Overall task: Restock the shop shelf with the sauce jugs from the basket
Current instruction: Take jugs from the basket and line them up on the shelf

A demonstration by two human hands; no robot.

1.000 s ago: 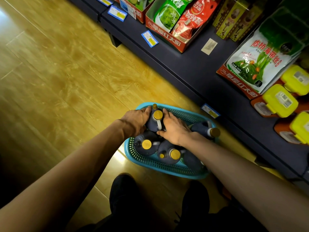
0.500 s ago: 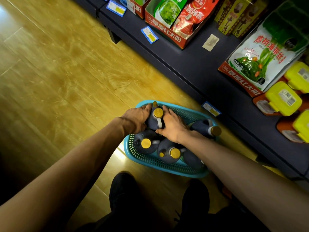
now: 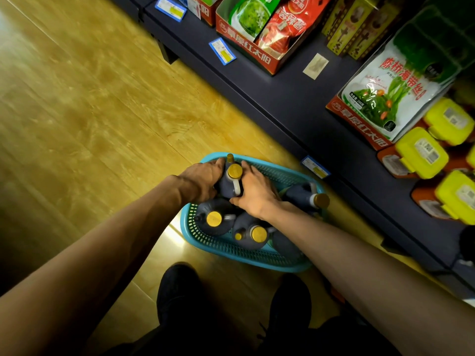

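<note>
Wooden floor seen from above, with a dark shelf running along the right side. On the shelf: red boxes of bagged goods and, further right, yellow-lidded tubs, with bare shelf between the boxes. On the floor just beside the shelf edge, a blue basket holding several dark sauce jugs with gold caps. Most upright; one lying on its side towards the shelf. At the far end of the basket, one jug clasped from both sides: left hand curled round its left flank, right hand wrapped round the right flank beside the white handle. Still down among the others, not visibly raised. To lift well, probably best drawn straight up, cap level, clear of the neighbouring caps before swinging right to the shelf. Smooth sides could slip; a hand under the base likely helps.
</note>
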